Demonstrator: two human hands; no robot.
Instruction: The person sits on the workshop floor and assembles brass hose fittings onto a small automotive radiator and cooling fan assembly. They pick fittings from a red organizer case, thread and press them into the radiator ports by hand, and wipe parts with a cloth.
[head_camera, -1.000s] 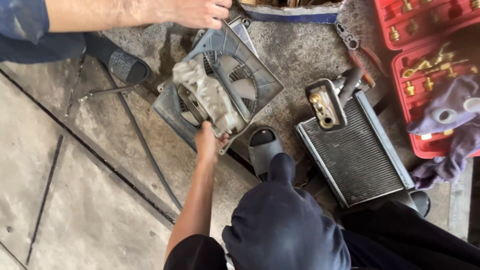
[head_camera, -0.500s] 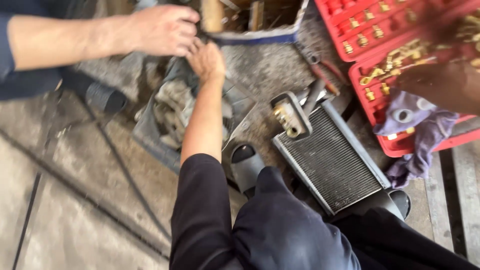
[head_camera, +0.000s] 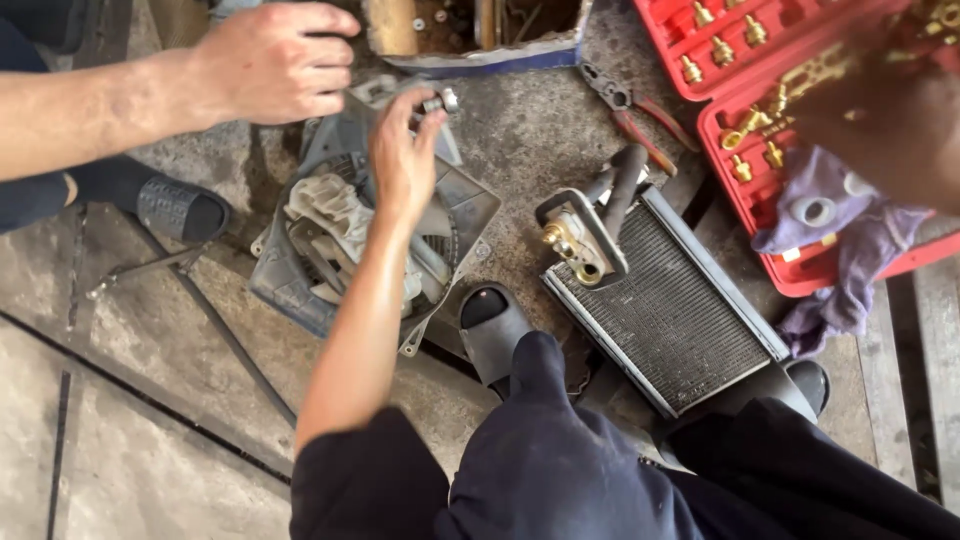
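Fingers of left hand pinch a small metal fitting above the fan housing on the floor. Right hand, blurred over the red case of brass fittings; finger state cannot be told. Cardboard box holds screws.

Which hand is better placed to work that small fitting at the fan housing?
Left. The left hand pinches the small metal fitting directly above the fan housing; the right hand is blurred, over the red case.
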